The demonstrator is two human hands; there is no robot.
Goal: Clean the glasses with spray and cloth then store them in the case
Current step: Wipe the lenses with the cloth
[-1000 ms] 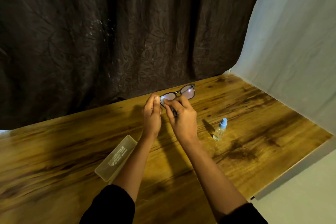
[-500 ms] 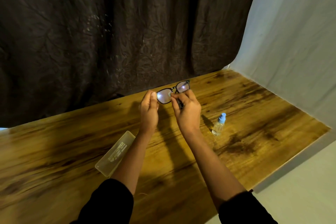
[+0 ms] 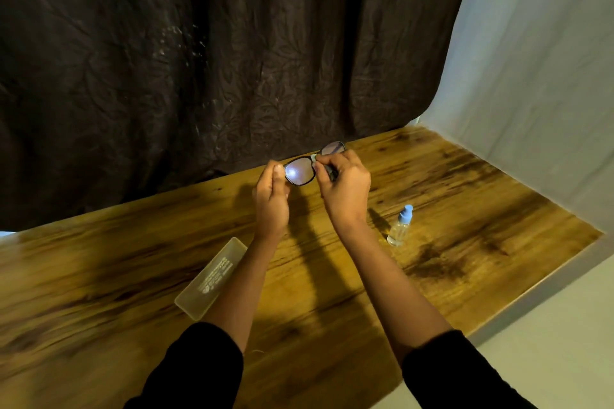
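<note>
Wood worktop [image 3: 481, 209]: grained brown surface is running from the left edge of view to a right corner; its far edge is meeting a dark curtain [image 3: 199, 60], its right edge a pale sheet [image 3: 548, 76].
Open room: bare wood is lying wide along the left side and again between the bottle and the right edge; the near edge is showing free beyond the right forearm.
Arms: both are reaching forward from black sleeves [image 3: 199, 372], forearms bare, converging toward the far edge at the middle of the worktop.
Case [image 3: 212, 277]: translucent oblong box is lying flat left of centre, angled, its far end passing just beside the left forearm.
Right hand [image 3: 345, 189]: it is raised above the wood, fingers curled closed and pinching a small pale cloth [image 3: 313, 159] against the frame near the bridge.
Left hand [image 3: 270, 199]: it is held upright, thumb and fingers closing on the left end of the frame.
Glasses [image 3: 299, 172]: dark-framed pair is being held in the air between both hands, near the far edge; one lens is catching a bright glare.
Spray bottle [image 3: 400, 226]: small clear bottle with a blue cap is standing upright, right of the right wrist, apart from it.
</note>
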